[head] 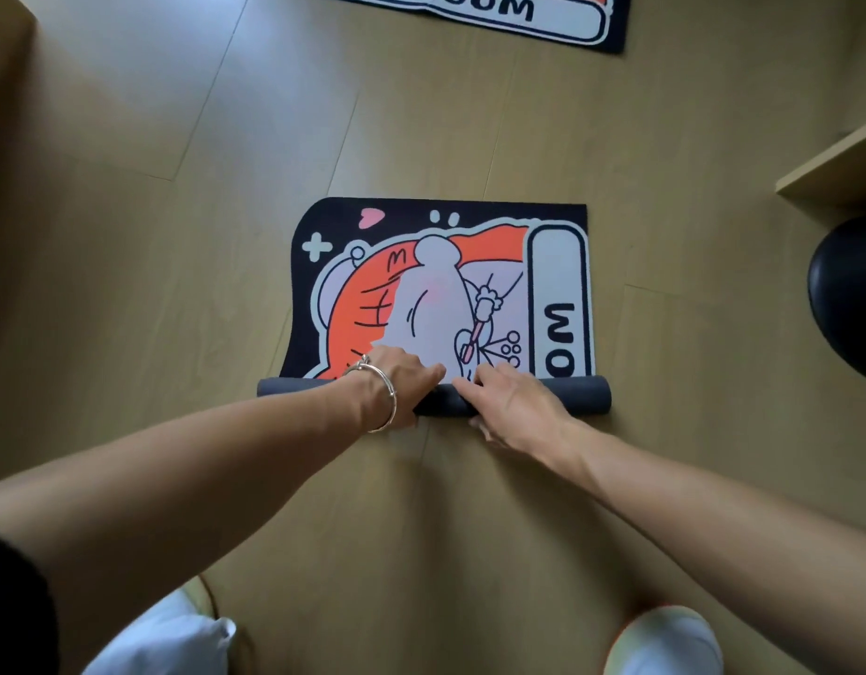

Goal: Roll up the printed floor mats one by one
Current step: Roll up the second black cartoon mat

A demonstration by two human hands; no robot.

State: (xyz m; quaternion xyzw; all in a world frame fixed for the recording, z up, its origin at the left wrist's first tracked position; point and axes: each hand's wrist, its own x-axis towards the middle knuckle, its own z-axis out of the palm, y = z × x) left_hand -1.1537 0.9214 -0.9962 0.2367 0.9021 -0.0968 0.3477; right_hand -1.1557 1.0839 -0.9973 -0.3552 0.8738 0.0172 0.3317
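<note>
Half-rolled floor mat [441, 289], roll [587, 394] at its 6 o'clock edge gripped by left hand [402, 377] and right hand [514, 401], fingers [433, 375] curled round it

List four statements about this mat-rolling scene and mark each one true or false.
1. The left hand and right hand both hold the grey rolled end of the black-edged cartoon-printed floor mat. True.
2. That mat is fully rolled up. False: most of it lies flat on the wooden floor.
3. The silver bangle is on the right wrist. False: it is on the left wrist.
4. A second printed mat lies flat farther away. True.
</note>
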